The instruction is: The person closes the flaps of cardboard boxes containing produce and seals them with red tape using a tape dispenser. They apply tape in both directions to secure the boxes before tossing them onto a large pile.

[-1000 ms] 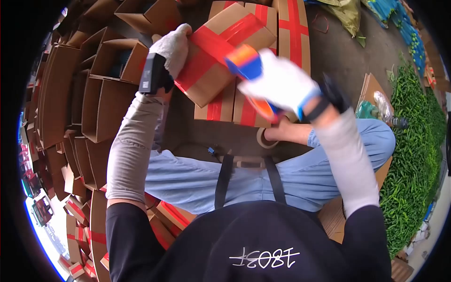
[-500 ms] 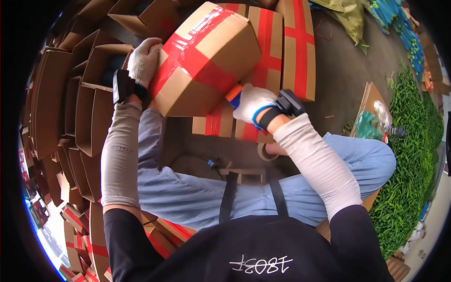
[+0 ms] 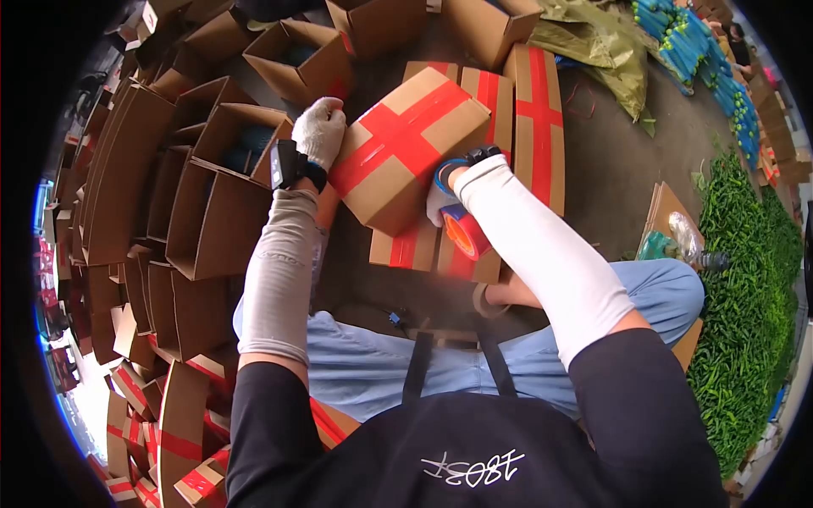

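Observation:
A closed cardboard carton (image 3: 453, 127) with red tape crossing its top sits tilted in front of me, on other taped boxes. My left hand (image 3: 320, 131), in a white knit glove, is at its left side with fingers curled against the edge; the fingertips are partly hidden. My right hand (image 3: 439, 201), also gloved, is low at the carton's near right side. It grips a tape dispenser, whose roll of red tape (image 3: 466, 232) shows below the wrist. My forearm and the carton hide most of those fingers.
Taped cartons (image 3: 537, 127) lie beyond and right. Open cartons (image 3: 216, 216) crowd the left, one with dark contents. A heap of green peppers (image 3: 745, 296) covers the right side, near flat cardboard (image 3: 665, 207) and a plastic bottle (image 3: 714, 261). My bent legs (image 3: 356, 351) frame the near floor.
The carton has turned and sits lower and farther right in view. My left hand has shifted right with it. My right hand has swung the tape dispenser down, so its roll now shows.

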`<control>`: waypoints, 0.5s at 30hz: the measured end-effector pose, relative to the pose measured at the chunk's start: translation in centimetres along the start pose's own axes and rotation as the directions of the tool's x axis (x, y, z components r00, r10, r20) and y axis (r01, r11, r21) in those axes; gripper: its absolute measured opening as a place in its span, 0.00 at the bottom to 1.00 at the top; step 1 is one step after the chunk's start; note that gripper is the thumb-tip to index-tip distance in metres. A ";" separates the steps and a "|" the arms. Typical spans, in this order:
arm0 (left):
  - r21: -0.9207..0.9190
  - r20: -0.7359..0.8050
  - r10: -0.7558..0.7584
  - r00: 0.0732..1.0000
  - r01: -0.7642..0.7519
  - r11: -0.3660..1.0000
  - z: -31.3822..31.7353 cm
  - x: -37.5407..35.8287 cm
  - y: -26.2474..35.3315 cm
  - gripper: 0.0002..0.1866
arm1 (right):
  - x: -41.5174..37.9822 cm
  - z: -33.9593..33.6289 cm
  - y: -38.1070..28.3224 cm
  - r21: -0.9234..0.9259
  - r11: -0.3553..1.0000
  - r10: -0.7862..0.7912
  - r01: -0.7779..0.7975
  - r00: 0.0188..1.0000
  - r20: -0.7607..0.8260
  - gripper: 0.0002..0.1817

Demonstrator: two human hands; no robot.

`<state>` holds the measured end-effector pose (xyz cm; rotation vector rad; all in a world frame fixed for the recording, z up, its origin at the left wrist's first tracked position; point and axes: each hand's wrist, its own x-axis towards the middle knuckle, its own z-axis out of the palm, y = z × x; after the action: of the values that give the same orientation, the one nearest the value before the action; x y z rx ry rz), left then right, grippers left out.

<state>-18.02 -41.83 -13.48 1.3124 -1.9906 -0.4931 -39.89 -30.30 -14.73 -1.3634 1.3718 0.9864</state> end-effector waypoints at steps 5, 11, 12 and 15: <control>0.091 0.112 -0.079 0.991 0.069 0.994 -2.2 -1.6 5.0 0.13 | 2.9 3.2 2.4 -0.315 0.899 -0.358 0.303 0.924 -0.134 0.20; -0.027 0.109 -0.095 0.989 0.099 0.995 -2.5 -0.7 -1.1 0.14 | 0.5 2.7 3.0 -0.001 0.952 -0.302 0.306 0.939 -0.168 0.22; -0.066 0.131 -0.107 0.986 0.116 0.991 -2.7 -0.7 -2.7 0.15 | -0.5 2.5 2.0 -0.024 0.971 -0.241 0.240 0.962 -0.131 0.23; -0.143 0.202 -0.157 0.967 0.187 0.972 -3.0 -0.5 -4.0 0.17 | -3.8 2.5 2.1 -0.138 0.980 -0.172 0.144 0.962 -0.214 0.26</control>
<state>-13.14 -42.85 -14.16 1.3869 -1.9488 -0.8728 -42.04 -26.83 -11.80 -1.6913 1.3595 0.8388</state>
